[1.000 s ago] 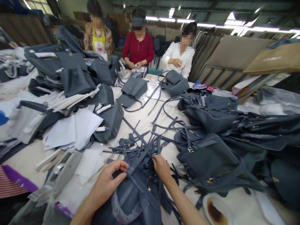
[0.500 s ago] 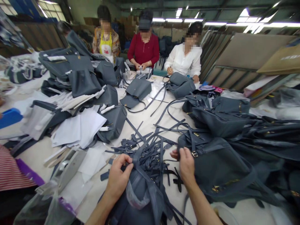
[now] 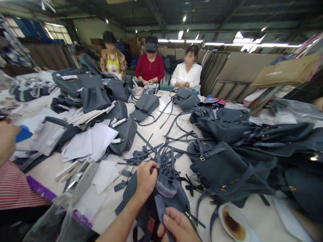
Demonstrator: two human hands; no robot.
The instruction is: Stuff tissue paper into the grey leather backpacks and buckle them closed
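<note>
A dark blue-grey bag [image 3: 133, 190] lies right in front of me, with a plastic-wrapped loop handle [image 3: 166, 189] at its top. My left hand [image 3: 146, 178] is closed, pinching a blue-grey strap [image 3: 158, 160] at the bag's upper edge. Low in the view, my right hand [image 3: 178, 225] has thumb and fingers closed round a flat blue-grey strap [image 3: 159, 205] over the bag's lower part. Just beyond my left hand is a heap of loose straps with buckles [image 3: 170, 163]. An orange-red patch [image 3: 151, 222] shows low on the bag.
Stacked bags [image 3: 227, 161] fill the right side, and a white bowl with brown liquid [image 3: 233, 222] stands near the front right. White paper sheets [image 3: 91, 144] and more bags [image 3: 93, 90] lie left. Several people work around the table; a striped sleeve [image 3: 20, 186] is close on my left.
My right hand has come from beside the right-hand bags down to the near front, now on a strap. My left hand keeps its pinch at the bag's top. The view has tilted up.
</note>
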